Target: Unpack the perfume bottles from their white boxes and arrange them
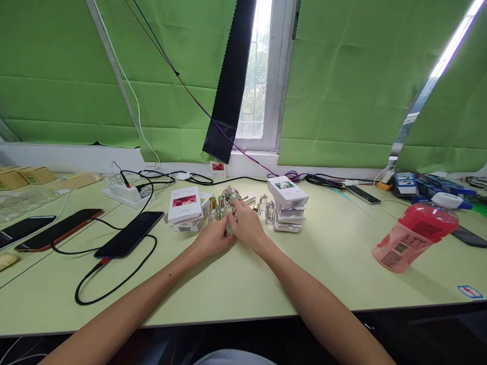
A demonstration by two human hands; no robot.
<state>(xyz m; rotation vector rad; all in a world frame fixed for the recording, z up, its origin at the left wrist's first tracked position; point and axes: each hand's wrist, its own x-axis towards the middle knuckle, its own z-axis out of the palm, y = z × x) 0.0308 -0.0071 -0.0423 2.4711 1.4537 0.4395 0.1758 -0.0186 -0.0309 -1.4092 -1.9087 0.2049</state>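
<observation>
Small glass bottles [222, 207], clustered on bench [323, 284] between white box stacks [185, 205]; likely light, stiff, slick, fragile; best held low around the glass. Left hand [217, 237] and right hand [246, 221]: close together at the bottles, fingers curled; exact grip cannot be told.

Daylight enters through the window [258, 76], which is partly washed out; far right of it, a slanting bright strip [454, 43] glares between green blinds [353, 76]. The pale surface [327, 289] below the window is evenly lit, with soft shadows. Wide-angle distortion leans shapes outward well to either side of it.
</observation>
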